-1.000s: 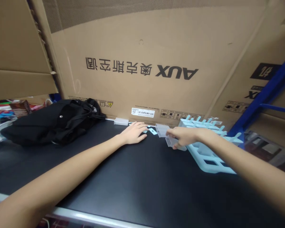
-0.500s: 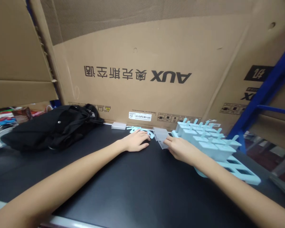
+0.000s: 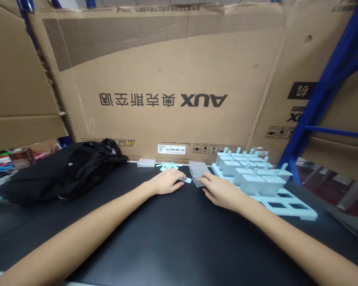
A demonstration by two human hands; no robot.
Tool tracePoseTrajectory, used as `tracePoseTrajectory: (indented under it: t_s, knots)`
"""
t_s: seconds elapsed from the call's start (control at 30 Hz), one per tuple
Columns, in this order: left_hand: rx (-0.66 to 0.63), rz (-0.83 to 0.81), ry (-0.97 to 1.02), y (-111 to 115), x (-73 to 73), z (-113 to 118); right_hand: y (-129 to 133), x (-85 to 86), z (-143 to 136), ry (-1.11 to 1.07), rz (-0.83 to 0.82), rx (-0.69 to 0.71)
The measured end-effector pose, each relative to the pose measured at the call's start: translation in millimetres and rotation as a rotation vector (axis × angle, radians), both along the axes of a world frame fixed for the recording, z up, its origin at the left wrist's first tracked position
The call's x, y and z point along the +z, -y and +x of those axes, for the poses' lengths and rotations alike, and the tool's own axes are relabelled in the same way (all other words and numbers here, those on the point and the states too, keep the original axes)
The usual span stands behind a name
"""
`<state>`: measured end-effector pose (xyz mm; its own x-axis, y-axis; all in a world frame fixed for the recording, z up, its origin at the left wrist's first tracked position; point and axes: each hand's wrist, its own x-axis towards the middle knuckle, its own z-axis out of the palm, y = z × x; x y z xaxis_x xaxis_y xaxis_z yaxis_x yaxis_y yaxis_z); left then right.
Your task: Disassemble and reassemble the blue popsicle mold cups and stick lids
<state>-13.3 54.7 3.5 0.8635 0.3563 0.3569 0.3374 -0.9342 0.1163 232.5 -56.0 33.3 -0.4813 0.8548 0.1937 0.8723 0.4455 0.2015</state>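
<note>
Near the back of the black table, my left hand (image 3: 168, 181) has its fingers on a small light-blue piece (image 3: 185, 180). More light-blue stick pieces (image 3: 167, 165) lie in a loose pile just behind that hand. My right hand (image 3: 217, 188) grips the near edge of a clear plastic case (image 3: 198, 170), which lies open on the tabletop. Right of it stands a light-blue popsicle mould set (image 3: 252, 182), with several lidded moulds in a frame (image 3: 298, 206) whose near slots show as holes.
A black bag (image 3: 68, 169) rests at the left, beside a heap of colourful items (image 3: 6, 165). A translucent box (image 3: 146, 163) sits at the back edge. Large cardboard (image 3: 167, 123) stands behind, with a blue metal post (image 3: 313, 99) on the right.
The view has shifted, showing more of the cardboard's top. My left hand has drawn a light-blue piece off the pile towards me. My right hand stays at the clear case.
</note>
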Motion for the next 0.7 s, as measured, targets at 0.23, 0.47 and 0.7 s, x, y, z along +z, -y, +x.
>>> tracePoseTrajectory:
  t_s: [0.23,0.47,0.7]
  knots:
    - [0.185,0.078,0.102,-3,1.0,-7,4,-6.1,5,-0.069,0.006,0.013]
    - [0.450,0.124,0.237,-27,-4.4,-26,9,2.9,2,-0.138,0.042,0.058]
    - [0.456,0.138,0.158,-16,-3.4,-23,39,41.7,28,-0.356,0.574,0.080]
